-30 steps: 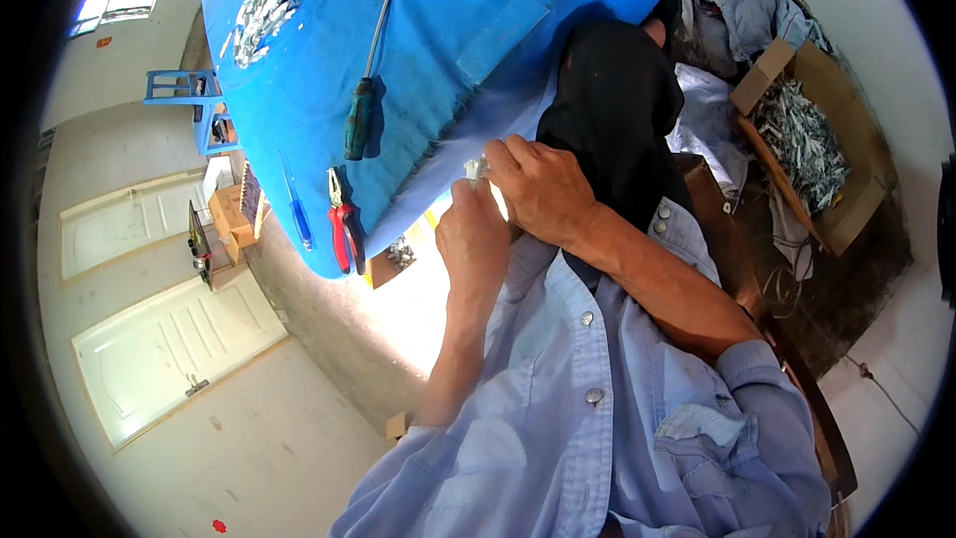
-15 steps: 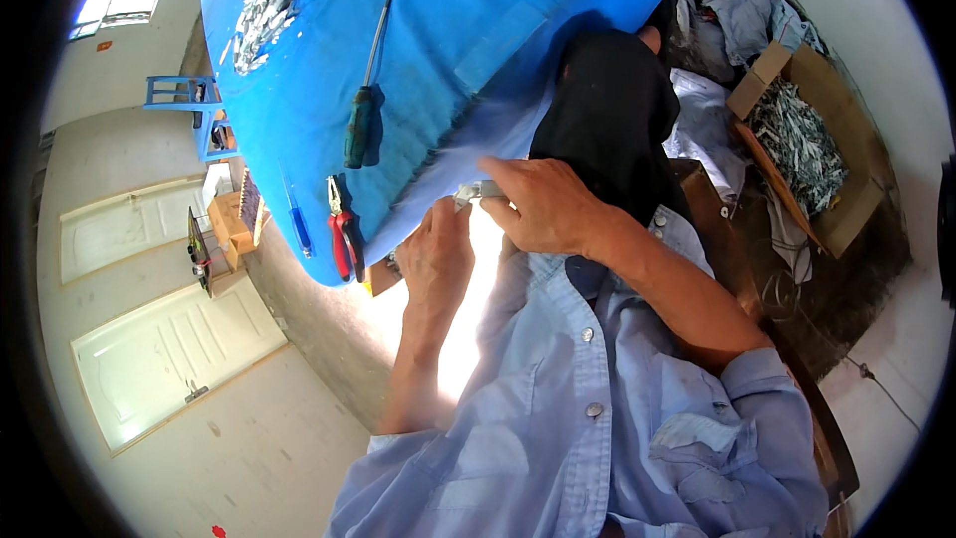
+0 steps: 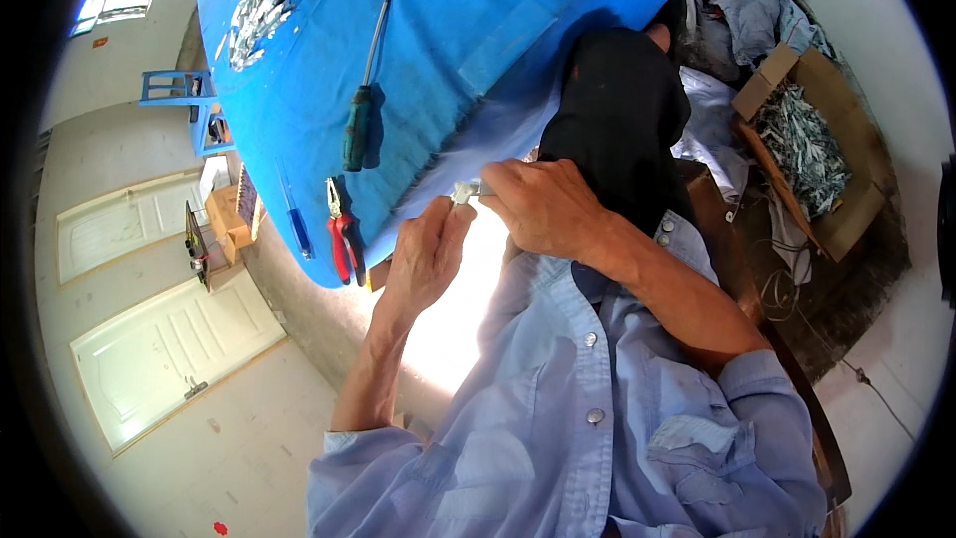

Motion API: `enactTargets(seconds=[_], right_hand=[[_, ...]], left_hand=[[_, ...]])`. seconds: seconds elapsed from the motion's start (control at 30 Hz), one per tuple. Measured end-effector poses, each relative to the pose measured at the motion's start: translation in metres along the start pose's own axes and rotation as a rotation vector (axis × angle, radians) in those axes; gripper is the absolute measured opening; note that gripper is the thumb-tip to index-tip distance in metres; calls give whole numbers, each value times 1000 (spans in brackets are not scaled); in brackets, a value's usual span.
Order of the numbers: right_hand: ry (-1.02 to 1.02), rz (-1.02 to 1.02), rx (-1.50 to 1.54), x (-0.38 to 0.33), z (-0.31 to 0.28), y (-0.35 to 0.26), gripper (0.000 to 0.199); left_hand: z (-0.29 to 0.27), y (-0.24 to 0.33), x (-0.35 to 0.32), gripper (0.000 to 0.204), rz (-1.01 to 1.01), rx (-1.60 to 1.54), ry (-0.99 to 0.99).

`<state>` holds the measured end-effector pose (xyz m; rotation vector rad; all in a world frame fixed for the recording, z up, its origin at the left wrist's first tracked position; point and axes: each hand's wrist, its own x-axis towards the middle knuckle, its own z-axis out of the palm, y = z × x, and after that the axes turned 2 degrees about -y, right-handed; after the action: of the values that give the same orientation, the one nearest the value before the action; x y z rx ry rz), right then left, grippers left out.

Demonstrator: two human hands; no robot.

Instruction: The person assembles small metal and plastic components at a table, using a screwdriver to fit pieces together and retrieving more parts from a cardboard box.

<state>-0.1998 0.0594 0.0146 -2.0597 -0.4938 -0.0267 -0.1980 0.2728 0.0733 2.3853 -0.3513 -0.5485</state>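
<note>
Just past the table's near edge, my left hand pinches a small silvery metal piece between thumb and fingertips. Its exact kind is too small to make out. From the other side, the closed fingers of my right hand grip a thin grey end of it, mostly covered by the fingers. On the blue cloth beyond my hands lie red-handled pliers, a long screwdriver with a green handle and a small blue screwdriver.
Several silvery metal strips are heaped at the cloth's far left. To the right, an open cardboard box holds many similar strips, with crumpled cloth behind it. My black-clad knee rises beside the table. A blue stool stands left.
My left hand and forearm have shifted slightly left and turned. My right fingers have drawn in closer around the metal piece, and less of its grey end shows.
</note>
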Motion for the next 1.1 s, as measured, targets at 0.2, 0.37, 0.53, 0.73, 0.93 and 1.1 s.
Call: enactTargets(seconds=[0.2,0.37,0.53,0.73,0.93,1.1], right_hand=[[64,-39,-34,-2,6,7,19],[134,-59,-29,-2,7,8,20],[156,-83,-19,-2,5,6,21],[160,-57,2,-3,6,11,22],[234,-49,51,-3,9,4,20],[291,-5,107,-3,9,-1,17]], left_hand=[[23,10,-5,45,-91,-173,44],[47,18,-3,41,-109,-180,189],[69,27,-1,39,-110,-307,260],[75,49,4,42,-160,-454,299],[68,44,2,40,-223,-547,244],[58,39,2,31,-145,-297,259]])
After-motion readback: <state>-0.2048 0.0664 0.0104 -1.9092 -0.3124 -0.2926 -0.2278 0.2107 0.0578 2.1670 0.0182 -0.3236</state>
